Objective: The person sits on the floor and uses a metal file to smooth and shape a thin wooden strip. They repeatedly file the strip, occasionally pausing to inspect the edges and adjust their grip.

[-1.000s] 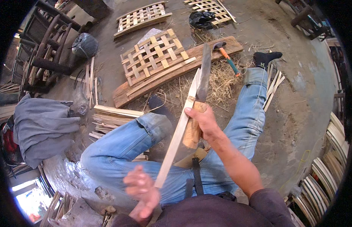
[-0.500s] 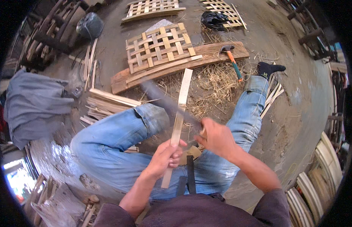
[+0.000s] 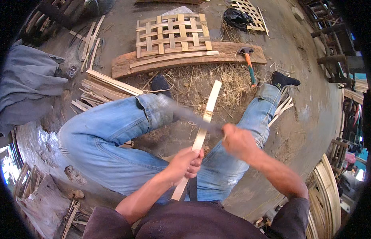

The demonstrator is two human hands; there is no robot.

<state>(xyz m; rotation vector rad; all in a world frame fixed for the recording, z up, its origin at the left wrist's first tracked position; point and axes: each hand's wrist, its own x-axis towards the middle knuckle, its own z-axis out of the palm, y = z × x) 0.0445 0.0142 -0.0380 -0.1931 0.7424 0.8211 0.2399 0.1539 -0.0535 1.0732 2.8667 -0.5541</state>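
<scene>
My left hand [image 3: 184, 165] is wrapped round the lower part of a pale bamboo strip [image 3: 199, 137], which slants up and away from my lap. A darker node shows on the strip's upper half. In my right hand [image 3: 240, 141] is the handle of a long-bladed knife [image 3: 185, 112], its grey blade smeared by motion. The blade points up and to the left and crosses the strip near the node; whether it touches the wood I cannot tell. Beyond my hands a woven bamboo lattice panel [image 3: 171, 41] leans on a thick wooden plank [image 3: 153, 68].
A hammer [image 3: 248, 65] with an orange and green handle rests against the plank's right end. Shavings [image 3: 233, 85] cover the ground between my feet. Bamboo strips [image 3: 103, 85] are piled by my left leg, near a grey cloth [image 3: 28, 83]. A black plastic bag [image 3: 237, 19] lies farther off.
The strip's top has swung to the right and a little nearer. My right hand has moved slightly right with the knife. The whole view has shifted, showing more on the right.
</scene>
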